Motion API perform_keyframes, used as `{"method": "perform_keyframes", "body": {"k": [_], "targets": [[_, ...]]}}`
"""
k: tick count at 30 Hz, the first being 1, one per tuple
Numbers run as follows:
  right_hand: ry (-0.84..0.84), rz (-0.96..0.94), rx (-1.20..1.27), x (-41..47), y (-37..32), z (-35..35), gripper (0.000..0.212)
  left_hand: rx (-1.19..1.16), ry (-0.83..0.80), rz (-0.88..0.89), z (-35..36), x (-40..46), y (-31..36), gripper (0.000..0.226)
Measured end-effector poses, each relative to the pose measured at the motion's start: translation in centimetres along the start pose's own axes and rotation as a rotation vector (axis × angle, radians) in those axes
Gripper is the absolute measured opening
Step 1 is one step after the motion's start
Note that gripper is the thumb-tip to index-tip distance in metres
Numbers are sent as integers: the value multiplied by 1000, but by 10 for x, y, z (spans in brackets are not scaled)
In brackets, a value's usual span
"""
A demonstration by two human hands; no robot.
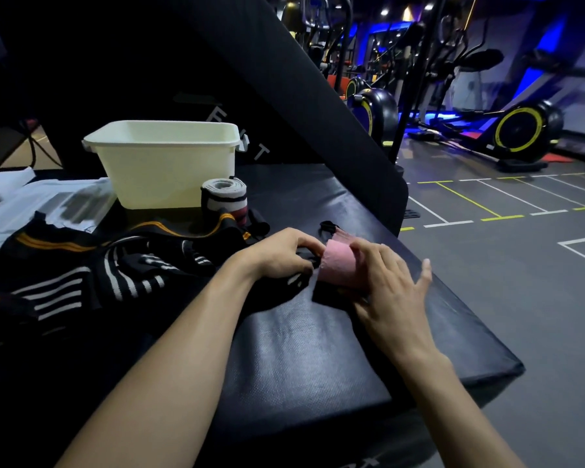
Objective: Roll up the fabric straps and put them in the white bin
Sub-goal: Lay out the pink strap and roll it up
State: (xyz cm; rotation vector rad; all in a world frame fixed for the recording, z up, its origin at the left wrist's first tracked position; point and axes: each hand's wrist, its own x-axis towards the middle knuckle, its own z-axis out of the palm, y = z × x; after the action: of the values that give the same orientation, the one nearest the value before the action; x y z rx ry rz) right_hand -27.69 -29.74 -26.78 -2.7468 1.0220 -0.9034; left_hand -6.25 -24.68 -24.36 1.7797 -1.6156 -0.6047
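A person's two bare hands work a pink fabric strap (339,265) on a black padded bench (318,349) in a dimly lit gym. The left hand (277,255) curls its fingers at the strap's left end, pinching there; dark fabric underneath makes it hard to tell just where the fingertips close. The right hand (390,282) lies over the strap's right side with fingers extended and slightly spread, pressing on the partly rolled pink cloth; its palm hides that end of the roll. A black section (331,295) extends from beneath the pink roll toward the camera, and a small black loop (328,227) lies just beyond it.

To the left, a heap of black straps with white stripes (122,271) and orange-striped straps (169,231) sprawls across the bench, its lower part lost in shadow. A rolled grey-and-white strap (224,197) stands upright just in front of the white bin (163,163), which sits at the back of the bench; its inside is not visible from this angle. Clear plastic packaging (44,204) lies at far left, cut off by the frame edge. A black slanted pad (284,79) rises behind, and exercise bikes with yellow-rimmed wheels (520,130) stand on the marked floor (487,282) to the right.
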Motion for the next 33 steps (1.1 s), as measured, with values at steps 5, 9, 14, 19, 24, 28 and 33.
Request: {"method": "perform_keyframes", "body": {"k": [5, 9, 14, 19, 24, 28, 33], "targets": [[45, 24, 103, 1, 4, 0, 73, 118, -78, 72, -5, -3, -1, 46], [82, 123, 229, 3, 8, -3, 57, 94, 32, 108, 7, 4, -2, 38], [46, 246, 547, -3, 16, -13, 47, -68, 137, 196, 3, 1, 15, 23], [2, 281, 982, -10, 13, -23, 58, -418, 154, 274, 12, -2, 40, 49], [-42, 360, 1306, -14, 9, -28, 60, -524, 144, 285, 24, -3, 57, 59], [-70, 414, 1462, -14, 7, -29, 53, -502, 83, 251, 25, -7, 62, 59], [-130, 565, 1651, -17, 7, -34, 51, -509, 43, 254, 20, -10, 62, 61]]}}
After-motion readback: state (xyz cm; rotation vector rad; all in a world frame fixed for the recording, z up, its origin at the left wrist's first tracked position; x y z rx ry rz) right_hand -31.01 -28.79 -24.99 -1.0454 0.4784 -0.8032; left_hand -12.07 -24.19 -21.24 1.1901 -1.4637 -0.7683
